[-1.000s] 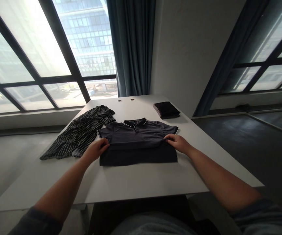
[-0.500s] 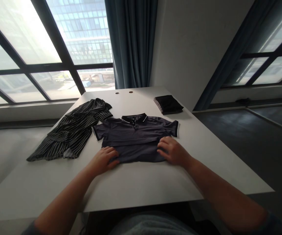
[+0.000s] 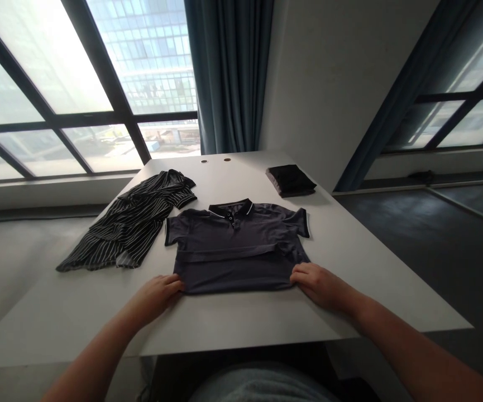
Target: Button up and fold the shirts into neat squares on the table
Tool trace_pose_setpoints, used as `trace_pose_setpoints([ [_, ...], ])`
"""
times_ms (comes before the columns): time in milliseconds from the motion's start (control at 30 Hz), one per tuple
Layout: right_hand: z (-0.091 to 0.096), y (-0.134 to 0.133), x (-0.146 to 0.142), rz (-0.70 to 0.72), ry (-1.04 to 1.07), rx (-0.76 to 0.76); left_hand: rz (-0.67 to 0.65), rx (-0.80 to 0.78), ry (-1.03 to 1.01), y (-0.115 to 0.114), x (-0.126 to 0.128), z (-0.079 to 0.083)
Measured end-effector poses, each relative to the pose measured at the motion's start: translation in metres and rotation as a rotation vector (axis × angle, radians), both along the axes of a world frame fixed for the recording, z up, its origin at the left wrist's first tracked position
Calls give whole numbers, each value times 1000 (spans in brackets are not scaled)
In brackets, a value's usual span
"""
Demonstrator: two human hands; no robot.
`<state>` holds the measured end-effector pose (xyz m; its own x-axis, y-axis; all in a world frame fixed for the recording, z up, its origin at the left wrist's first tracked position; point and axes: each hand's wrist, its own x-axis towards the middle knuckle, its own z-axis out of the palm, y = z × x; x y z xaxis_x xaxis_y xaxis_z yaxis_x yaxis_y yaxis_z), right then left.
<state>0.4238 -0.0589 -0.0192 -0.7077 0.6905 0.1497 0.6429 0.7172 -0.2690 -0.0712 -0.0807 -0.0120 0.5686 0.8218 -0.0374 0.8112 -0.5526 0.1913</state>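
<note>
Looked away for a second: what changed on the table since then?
The left hand and right hand moved toward the person, from the middle of the polo down to its hem corners, and its folded-over lower part now lies opened out, with a crease left across it. The striped shirt and folded black garment stayed where they were.

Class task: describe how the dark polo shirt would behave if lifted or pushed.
The polo shirt looks floppy: a soft fold lies across its body, so it would probably sag when lifted. Its collar seems slightly stiffer, keeping its shape. Pushed by the right hand, it would likely bunch rather than slide.
</note>
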Motion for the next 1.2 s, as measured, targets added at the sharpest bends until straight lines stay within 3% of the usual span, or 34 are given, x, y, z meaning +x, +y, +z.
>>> trace_pose_setpoints([
  [167,25,-28,-2,59,-24,-304,-53,-251,-9,-36,1,22],
  [267,44,-23,-12,122,-39,-454,-45,-369,-40,-33,9,39],
  [367,65,13,-34,179,4,-446,-29,-318,-62,1,36,50],
  [467,75,69,-70,131,73,-228,67,-90,18,60,79,51],
  [600,59,138,-120,101,21,-161,94,23,21,139,129,39],
  [700,31,161,-138,91,11,-143,92,11,-10,168,145,23],
  [867,-3,164,-136,67,28,-87,149,25,-113,166,146,-5],
  [1200,-8,174,-140,-12,24,-90,239,-59,-222,168,150,-15],
])
